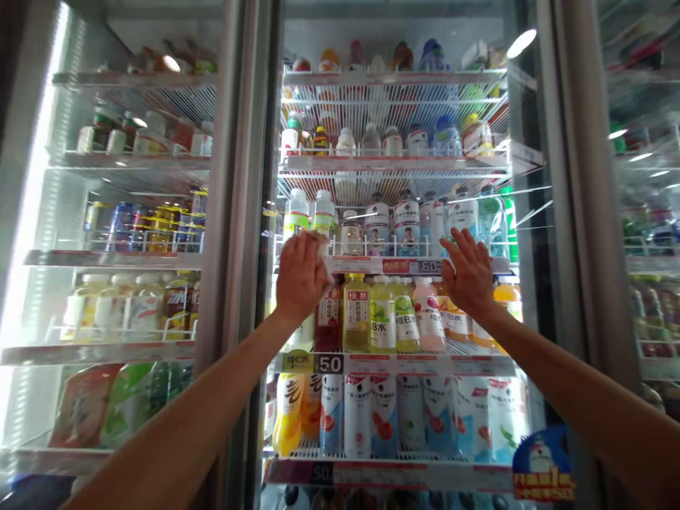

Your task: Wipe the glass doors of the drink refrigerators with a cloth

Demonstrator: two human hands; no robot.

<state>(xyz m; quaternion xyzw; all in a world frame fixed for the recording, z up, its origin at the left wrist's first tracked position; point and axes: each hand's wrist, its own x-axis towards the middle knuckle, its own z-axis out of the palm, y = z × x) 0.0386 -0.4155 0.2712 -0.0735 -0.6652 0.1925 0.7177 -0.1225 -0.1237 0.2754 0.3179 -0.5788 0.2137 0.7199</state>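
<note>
My left hand [302, 276] is raised at the glass door [393, 21] of a drinks fridge, with its palm toward the glass. A pale, crumpled cloth [321, 244] shows at its fingertips and is mostly hidden behind the hand. To the right, my right hand [468, 275] lies against the same door with its fingers spread and nothing in it. Behind the glass, between the hands, stand a yellow drink bottle [355, 315] and a pink drink bottle [428, 315]. White-labelled bottles [406, 223] fill the shelf above.
A metal door frame [241, 212] runs upright left of my left hand, and another frame [584, 212] stands at the right. Cartons [358, 414] line a lower shelf. A blue sticker [542, 464] is on the glass at the bottom right. More bottles [146, 308] show in the left fridge.
</note>
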